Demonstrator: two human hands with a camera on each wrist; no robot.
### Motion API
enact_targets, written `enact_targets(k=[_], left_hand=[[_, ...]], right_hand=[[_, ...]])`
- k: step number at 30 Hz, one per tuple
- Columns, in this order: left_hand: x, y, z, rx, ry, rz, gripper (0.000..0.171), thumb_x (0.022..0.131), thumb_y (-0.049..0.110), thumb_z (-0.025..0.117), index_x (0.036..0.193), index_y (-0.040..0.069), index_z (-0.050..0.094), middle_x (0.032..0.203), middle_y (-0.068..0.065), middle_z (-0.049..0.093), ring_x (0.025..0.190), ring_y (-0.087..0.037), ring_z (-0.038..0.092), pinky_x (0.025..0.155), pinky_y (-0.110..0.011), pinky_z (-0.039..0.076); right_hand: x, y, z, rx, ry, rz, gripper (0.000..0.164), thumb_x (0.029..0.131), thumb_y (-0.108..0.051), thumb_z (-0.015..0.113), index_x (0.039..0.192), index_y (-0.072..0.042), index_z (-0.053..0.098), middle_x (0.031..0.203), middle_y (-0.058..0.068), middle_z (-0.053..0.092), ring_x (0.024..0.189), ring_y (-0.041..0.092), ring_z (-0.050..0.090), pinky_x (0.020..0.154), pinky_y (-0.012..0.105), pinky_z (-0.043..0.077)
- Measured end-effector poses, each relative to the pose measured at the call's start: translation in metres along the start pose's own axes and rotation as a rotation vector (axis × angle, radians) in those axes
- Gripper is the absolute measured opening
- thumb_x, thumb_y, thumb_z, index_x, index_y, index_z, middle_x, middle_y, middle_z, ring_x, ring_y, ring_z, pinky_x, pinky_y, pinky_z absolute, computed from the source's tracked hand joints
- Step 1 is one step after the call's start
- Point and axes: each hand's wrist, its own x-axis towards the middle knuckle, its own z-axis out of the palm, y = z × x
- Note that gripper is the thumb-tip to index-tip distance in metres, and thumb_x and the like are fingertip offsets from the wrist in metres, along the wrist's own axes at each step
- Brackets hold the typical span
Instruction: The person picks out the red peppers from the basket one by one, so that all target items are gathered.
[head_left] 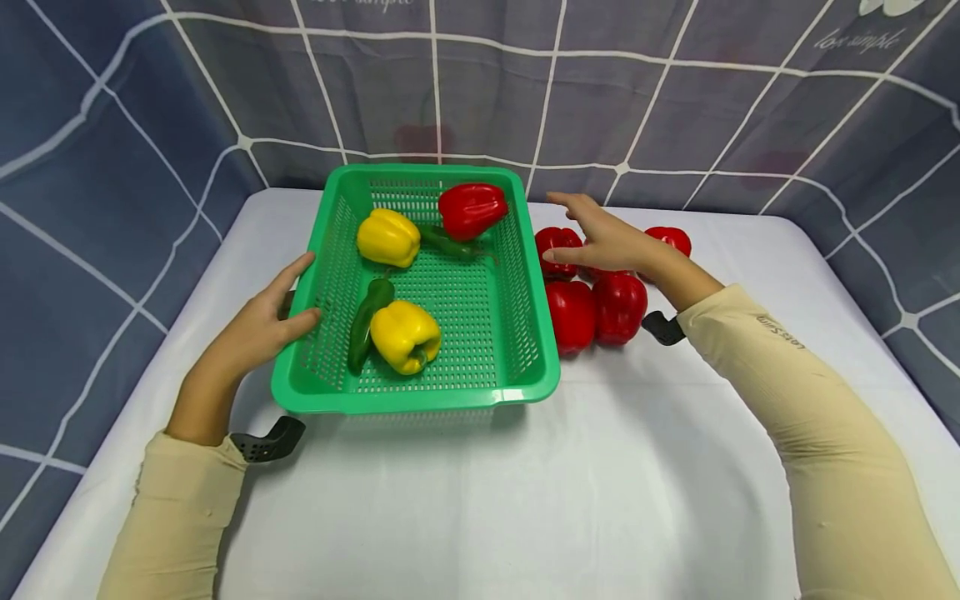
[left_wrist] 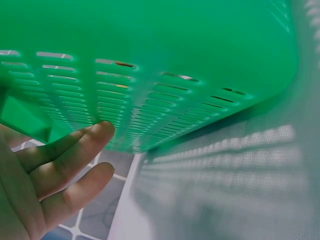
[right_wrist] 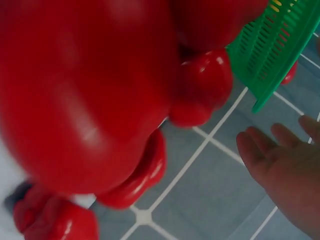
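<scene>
In the head view a green plastic basket (head_left: 420,402) stands left of the middle of the table. Inside it lie a red bell pepper (head_left: 471,212), two yellow bell peppers (head_left: 388,238) and two long green peppers (head_left: 366,327). My left hand (head_left: 258,321) rests at the basket's left rim, thumb and index finger over the edge. Its other fingers (left_wrist: 75,170) extend loosely beside the slotted wall in the left wrist view. Right of the basket, my right hand (head_left: 603,237) is spread, holding nothing, above several red bell peppers (head_left: 619,307), partly covering them.
A white cloth (head_left: 510,508) covers the table. Grey-blue checked fabric (head_left: 495,100) hangs behind it and at both sides. A black wrist camera mount (head_left: 268,440) sticks out beside the left sleeve, another (head_left: 663,328) beside the right.
</scene>
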Motion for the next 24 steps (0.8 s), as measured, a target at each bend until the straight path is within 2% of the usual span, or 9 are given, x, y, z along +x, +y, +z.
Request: enact_targets(k=[9, 12, 18, 24], left_hand=[[0.0, 0.0, 0.001, 0.008, 0.014, 0.001, 0.074, 0.09, 0.017, 0.045, 0.148, 0.021, 0.0, 0.123, -0.034, 0.045, 0.101, -0.037, 0.053, 0.073, -0.029, 0.045], [0.0, -0.001, 0.001, 0.004, 0.017, -0.004, 0.074, 0.089, 0.017, 0.045, 0.148, 0.02, 0.001, 0.123, -0.033, 0.046, 0.1, -0.036, 0.054, 0.074, -0.029, 0.045], [-0.001, -0.002, 0.0, -0.004, 0.016, -0.013, 0.074, 0.089, 0.017, 0.045, 0.148, 0.02, 0.001, 0.123, -0.033, 0.047, 0.097, -0.035, 0.057, 0.075, -0.035, 0.048], [-0.002, 0.001, -0.002, -0.004, 0.014, -0.004, 0.074, 0.089, 0.016, 0.046, 0.148, 0.019, 0.002, 0.123, -0.032, 0.048, 0.096, -0.035, 0.057, 0.076, -0.038, 0.048]], right_hand=[[0.032, -0.024, 0.02, -0.072, 0.049, -0.067, 0.085, 0.083, -0.035, 0.063, 0.145, -0.004, 0.015, 0.145, 0.017, 0.019, 0.135, 0.03, 0.022, 0.109, 0.048, 0.022], [0.045, -0.036, 0.029, -0.143, 0.04, -0.043, 0.089, 0.082, -0.039, 0.062, 0.145, -0.003, 0.012, 0.147, 0.018, 0.018, 0.136, 0.032, 0.018, 0.109, 0.05, 0.019], [0.065, -0.054, 0.044, -0.272, -0.02, 0.06, 0.098, 0.082, -0.049, 0.059, 0.147, -0.005, 0.0, 0.152, 0.016, 0.005, 0.14, 0.032, -0.003, 0.107, 0.055, 0.01], [0.079, -0.063, 0.046, -0.271, 0.008, 0.054, 0.101, 0.08, -0.047, 0.062, 0.147, -0.005, -0.001, 0.152, 0.015, 0.005, 0.14, 0.03, 0.006, 0.104, 0.056, 0.009]])
